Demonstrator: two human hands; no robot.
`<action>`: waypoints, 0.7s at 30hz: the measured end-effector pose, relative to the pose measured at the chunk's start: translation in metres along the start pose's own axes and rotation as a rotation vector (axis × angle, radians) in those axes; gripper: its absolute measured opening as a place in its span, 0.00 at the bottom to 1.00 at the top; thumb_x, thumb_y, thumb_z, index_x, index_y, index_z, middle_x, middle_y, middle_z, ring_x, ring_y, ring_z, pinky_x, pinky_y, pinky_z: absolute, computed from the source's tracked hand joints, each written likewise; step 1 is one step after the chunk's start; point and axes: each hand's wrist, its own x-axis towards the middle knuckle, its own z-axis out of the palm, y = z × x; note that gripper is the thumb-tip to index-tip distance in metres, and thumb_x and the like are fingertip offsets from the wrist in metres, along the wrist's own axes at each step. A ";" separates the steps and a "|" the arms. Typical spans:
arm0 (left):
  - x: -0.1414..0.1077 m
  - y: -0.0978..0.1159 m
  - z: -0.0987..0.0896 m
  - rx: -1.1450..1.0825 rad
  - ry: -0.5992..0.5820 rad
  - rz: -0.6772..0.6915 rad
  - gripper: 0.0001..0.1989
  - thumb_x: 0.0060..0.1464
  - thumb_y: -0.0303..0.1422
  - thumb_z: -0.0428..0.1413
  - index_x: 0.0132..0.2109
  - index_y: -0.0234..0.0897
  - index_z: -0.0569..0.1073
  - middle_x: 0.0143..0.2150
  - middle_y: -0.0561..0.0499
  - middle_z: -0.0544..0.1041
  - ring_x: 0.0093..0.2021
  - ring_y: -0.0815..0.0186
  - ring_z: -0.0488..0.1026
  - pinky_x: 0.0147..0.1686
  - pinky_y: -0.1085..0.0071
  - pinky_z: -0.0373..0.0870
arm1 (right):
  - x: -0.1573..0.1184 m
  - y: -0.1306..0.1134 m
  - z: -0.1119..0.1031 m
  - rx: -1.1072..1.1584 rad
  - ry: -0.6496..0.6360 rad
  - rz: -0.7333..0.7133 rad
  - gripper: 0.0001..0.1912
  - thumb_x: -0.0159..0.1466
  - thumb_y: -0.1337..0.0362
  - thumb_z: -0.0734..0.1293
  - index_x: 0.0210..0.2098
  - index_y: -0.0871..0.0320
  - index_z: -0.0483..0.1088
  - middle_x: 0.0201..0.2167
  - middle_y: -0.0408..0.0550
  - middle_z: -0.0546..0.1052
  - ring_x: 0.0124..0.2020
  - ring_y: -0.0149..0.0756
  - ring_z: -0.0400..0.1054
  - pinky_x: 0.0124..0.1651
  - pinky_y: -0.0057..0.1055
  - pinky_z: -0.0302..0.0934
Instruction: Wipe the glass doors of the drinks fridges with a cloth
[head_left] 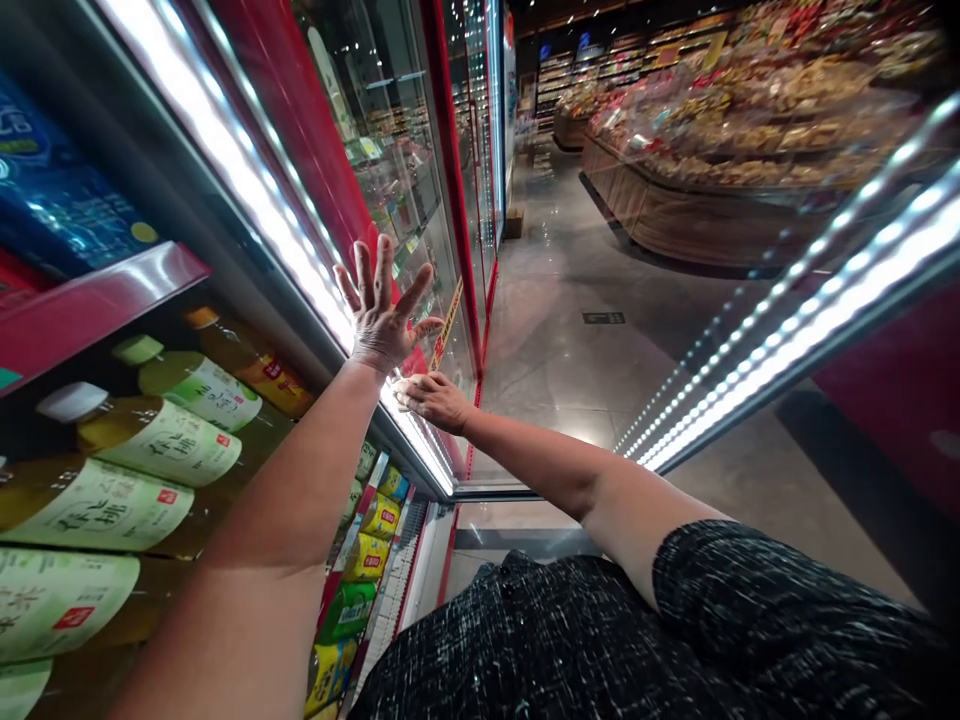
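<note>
My left hand (384, 315) is raised with its fingers spread wide, up against the bright light strip (247, 180) and the red frame (300, 130) of a glass-door cooler. Just below it, my right hand (435, 402) rests at the lower part of that strip. Its fingers are bent and close together, and the glare hides what, if anything, is in them. Beside both hands, a yellow label with red print (448, 330) is on the glass panel (409, 200).
Bottles with pale green labels (161, 440) line the cooler shelf at left, under a red shelf edge (105, 310). Lower down are yellow-labelled packs (367, 555). A second light strip (795, 320) runs at right. Beyond the glossy floor (551, 350) stands a wood-sided display (675, 205) of packaged goods.
</note>
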 end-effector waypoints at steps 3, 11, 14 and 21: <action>0.000 0.005 -0.003 0.030 0.003 -0.035 0.44 0.58 0.60 0.56 0.76 0.56 0.53 0.79 0.49 0.48 0.78 0.48 0.42 0.75 0.43 0.44 | -0.001 -0.002 0.001 -0.016 -0.024 -0.048 0.15 0.73 0.64 0.63 0.56 0.54 0.76 0.60 0.48 0.78 0.57 0.42 0.65 0.57 0.41 0.56; 0.000 0.007 -0.005 0.064 0.028 -0.036 0.42 0.58 0.58 0.58 0.75 0.57 0.55 0.78 0.48 0.50 0.77 0.46 0.47 0.74 0.40 0.47 | -0.016 0.018 -0.020 -0.053 0.075 0.030 0.19 0.75 0.63 0.61 0.62 0.49 0.71 0.63 0.47 0.75 0.62 0.44 0.59 0.60 0.43 0.49; 0.000 0.006 -0.004 0.059 0.016 -0.040 0.42 0.58 0.58 0.58 0.75 0.58 0.55 0.78 0.46 0.50 0.77 0.45 0.51 0.73 0.39 0.47 | -0.032 0.020 -0.025 -0.056 0.043 0.015 0.21 0.74 0.64 0.63 0.64 0.43 0.70 0.61 0.43 0.77 0.58 0.40 0.62 0.56 0.40 0.50; 0.000 0.004 -0.004 0.028 0.007 -0.027 0.46 0.58 0.59 0.56 0.77 0.56 0.50 0.78 0.45 0.50 0.77 0.46 0.47 0.74 0.41 0.47 | -0.058 0.034 -0.049 -0.105 0.122 0.081 0.22 0.76 0.62 0.60 0.66 0.40 0.66 0.62 0.39 0.76 0.62 0.38 0.61 0.61 0.41 0.48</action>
